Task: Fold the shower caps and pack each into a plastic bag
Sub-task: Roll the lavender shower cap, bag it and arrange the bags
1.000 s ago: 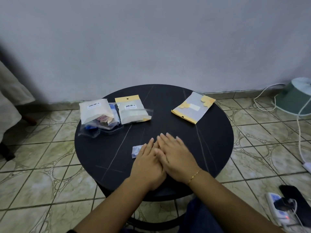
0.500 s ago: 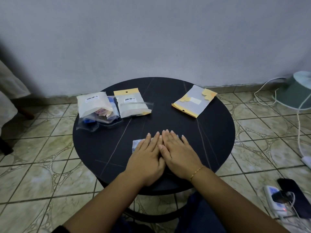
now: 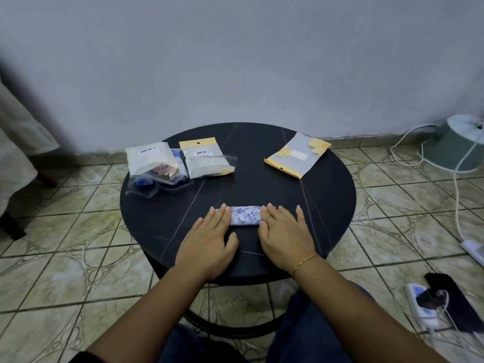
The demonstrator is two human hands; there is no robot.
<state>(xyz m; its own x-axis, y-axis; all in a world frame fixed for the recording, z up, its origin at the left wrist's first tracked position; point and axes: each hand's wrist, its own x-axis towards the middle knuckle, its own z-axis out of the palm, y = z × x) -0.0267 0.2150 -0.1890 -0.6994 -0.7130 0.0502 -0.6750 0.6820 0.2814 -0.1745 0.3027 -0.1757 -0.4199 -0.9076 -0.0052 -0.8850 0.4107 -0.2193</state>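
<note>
We see a shower cap (image 3: pixel 245 215), folded into a narrow patterned strip, near the round black table's (image 3: pixel 327 205) front edge; left hand (image 3: pixel 209 238) and right hand (image 3: pixel 284 237) press its ends, fingers flat.

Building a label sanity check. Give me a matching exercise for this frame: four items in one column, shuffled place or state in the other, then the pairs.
Items
1. folded shower cap
2. empty bag with yellow header
3. pile of packed bags
4. bracelet

Places or states
A. far right of the table, lying alone
B. on the right hand's wrist
C. far left of the table, overlapping each other
D. near the front edge, flat under the fingers of the left hand and the right hand

Pairs: 1-D, 2-A, 3-C, 4-B
</note>
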